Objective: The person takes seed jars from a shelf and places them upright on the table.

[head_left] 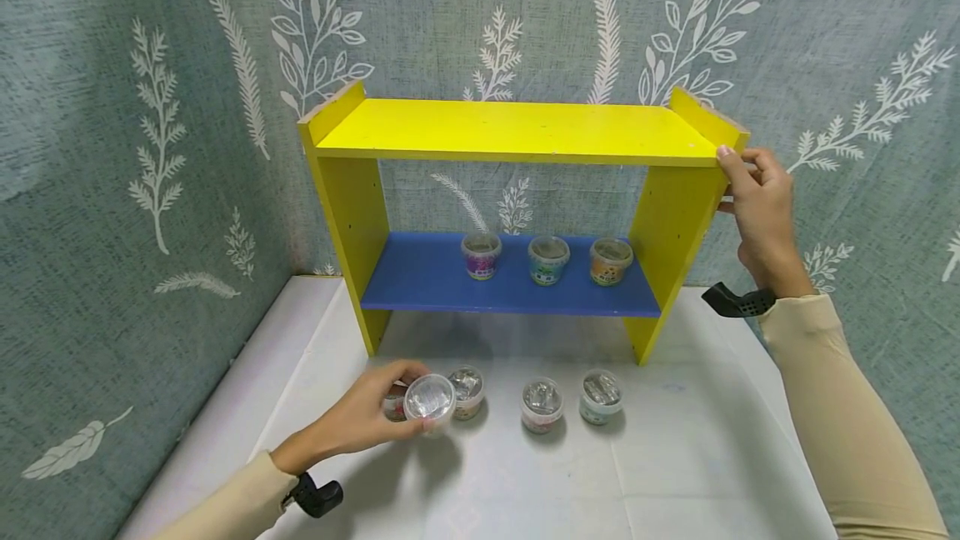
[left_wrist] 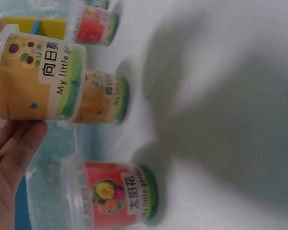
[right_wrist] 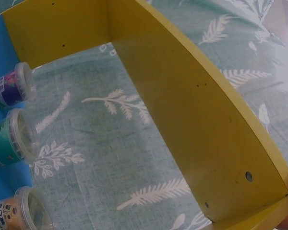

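My left hand (head_left: 367, 417) grips a small lidded plastic cup (head_left: 431, 400) above the white table. In the left wrist view this cup (left_wrist: 41, 76) has an orange sunflower label. Just behind it stand a red-labelled cup (head_left: 393, 403), partly hidden by the hand, and another orange-labelled cup (head_left: 467, 392). My right hand (head_left: 767, 211) holds the upper right corner of a yellow shelf unit (head_left: 517, 127), its thumb on the front edge. On the blue middle shelf (head_left: 427, 273) stand a purple cup (head_left: 481, 257), a teal cup (head_left: 548, 261) and an orange cup (head_left: 611, 262).
Two more lidded cups, one reddish (head_left: 542, 407) and one greenish (head_left: 601, 398), stand on the white table (head_left: 540, 490) in front of the shelf. A leaf-patterned curtain (head_left: 450, 23) hangs close behind the unit and along the left side.
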`<state>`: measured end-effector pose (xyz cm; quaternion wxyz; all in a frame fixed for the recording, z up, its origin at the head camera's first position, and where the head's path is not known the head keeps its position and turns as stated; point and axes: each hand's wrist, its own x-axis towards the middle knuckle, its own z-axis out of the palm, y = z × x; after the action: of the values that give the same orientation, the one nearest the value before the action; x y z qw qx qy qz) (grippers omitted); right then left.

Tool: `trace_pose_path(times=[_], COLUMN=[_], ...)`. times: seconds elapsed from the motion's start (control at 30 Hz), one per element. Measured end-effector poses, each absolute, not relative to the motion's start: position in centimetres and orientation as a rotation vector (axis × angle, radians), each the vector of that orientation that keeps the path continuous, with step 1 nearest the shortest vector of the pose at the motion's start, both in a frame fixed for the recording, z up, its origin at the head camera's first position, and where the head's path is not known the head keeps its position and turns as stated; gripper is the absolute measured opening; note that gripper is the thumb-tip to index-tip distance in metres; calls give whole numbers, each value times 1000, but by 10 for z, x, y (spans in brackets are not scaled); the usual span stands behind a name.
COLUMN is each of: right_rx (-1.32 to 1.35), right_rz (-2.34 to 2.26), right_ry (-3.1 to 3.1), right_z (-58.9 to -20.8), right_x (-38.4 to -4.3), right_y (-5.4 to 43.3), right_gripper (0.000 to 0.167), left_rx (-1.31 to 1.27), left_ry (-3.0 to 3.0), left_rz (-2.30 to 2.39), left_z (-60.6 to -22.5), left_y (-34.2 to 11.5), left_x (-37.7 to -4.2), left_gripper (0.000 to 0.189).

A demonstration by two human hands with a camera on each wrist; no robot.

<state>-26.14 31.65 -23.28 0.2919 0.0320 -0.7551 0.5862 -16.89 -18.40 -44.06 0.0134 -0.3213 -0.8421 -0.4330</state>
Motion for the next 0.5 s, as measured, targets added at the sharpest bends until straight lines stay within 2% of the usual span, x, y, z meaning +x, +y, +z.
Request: trace_pose_path(times=[0.5], right_rx=[85], right_rz=[1557], right_ry=[-2021], right_z=[-233], right_x=[-262], right_y=[317], right_gripper=[35], left_rx=[-1111], left_ry=[-2646], left_rz=[-1204], left_z=[-455], left_y=[-181], left_x=[-168], left_gripper=[63])
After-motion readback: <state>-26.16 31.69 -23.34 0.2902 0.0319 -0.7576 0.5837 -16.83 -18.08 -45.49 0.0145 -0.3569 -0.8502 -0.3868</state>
